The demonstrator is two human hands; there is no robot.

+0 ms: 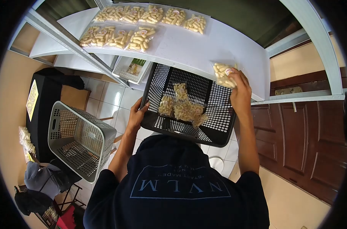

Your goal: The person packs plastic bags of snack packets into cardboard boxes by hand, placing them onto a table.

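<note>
My right hand (240,86) grips a clear snack packet (223,72) filled with pale finger-shaped pieces and bearing a round label. It is at the front right edge of the white shelf (188,49). With my left hand (136,114) I hold the left rim of a black plastic basket (223,129), fingers wrapped over it. Inside the basket lie several more snack packets (183,110), bunched near its middle. Two rows of similar packets (141,38) rest on the shelf's left part.
Below the shelf sits a white basket (122,70) with a green-and-white packet. A grey perforated basket (80,141) stands at left, near a black-draped table (47,114) and a bag (47,181). A brown door (295,137) is at right. Metal posts (76,42) frame the shelf.
</note>
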